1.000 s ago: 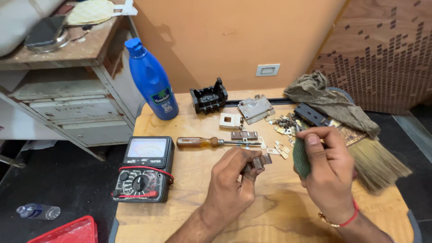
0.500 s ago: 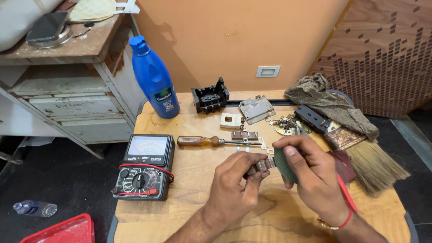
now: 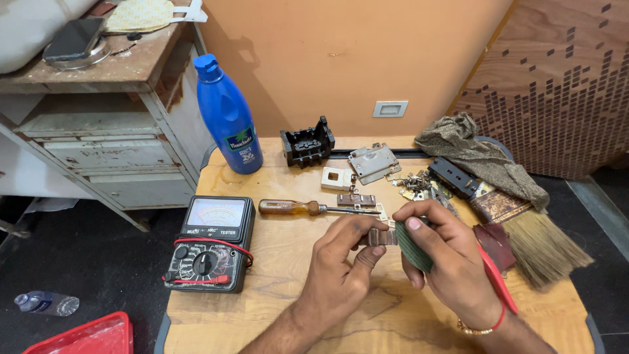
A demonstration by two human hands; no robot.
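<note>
My left hand [image 3: 341,265] pinches a small brown metal strip [image 3: 381,236] between thumb and fingers above the wooden table [image 3: 275,288]. My right hand [image 3: 445,259] holds a folded piece of green abrasive paper [image 3: 413,246] and presses it against the right end of that strip. A red-handled tool [image 3: 496,278] lies under my right wrist. Just beyond the hands lie a wooden-handled screwdriver [image 3: 295,208] and another small brown metal part [image 3: 356,199].
An analogue multimeter [image 3: 211,242] with a red lead sits at the left. Farther back stand a blue bottle [image 3: 228,115], a black plastic housing [image 3: 306,142], a grey metal plate [image 3: 374,162], loose metal bits [image 3: 415,184], a cloth [image 3: 478,157] and a brush [image 3: 531,239]. A rusty shelf [image 3: 98,98] stands at the left.
My right hand has come down and left with the green abrasive paper, from apart at the right to against the metal strip in my left hand. The view has shifted slightly.
</note>
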